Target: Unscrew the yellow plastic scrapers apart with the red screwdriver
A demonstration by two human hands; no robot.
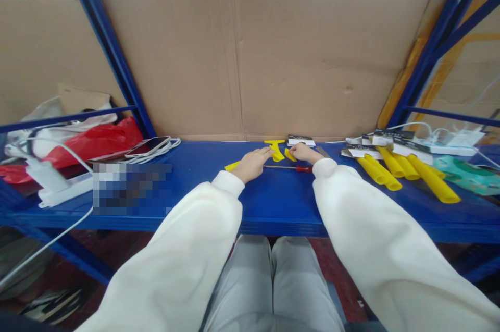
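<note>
- The bigger yellow piece (277, 152) is on the blue counter (195, 181), just past the left hand's (252, 164) fingertips, which are stretched out flat and near it.
- The small yellow piece (289, 155) slants by the right hand (305, 153). Those fingers bend in; I can't tell if they grip.
- The red-handled screwdriver (303, 169) lies sideways, closer to the body.

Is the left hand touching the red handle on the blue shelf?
Apart. The head view shows a clear stretch of blue shelf between the left hand and the red handle.
</note>
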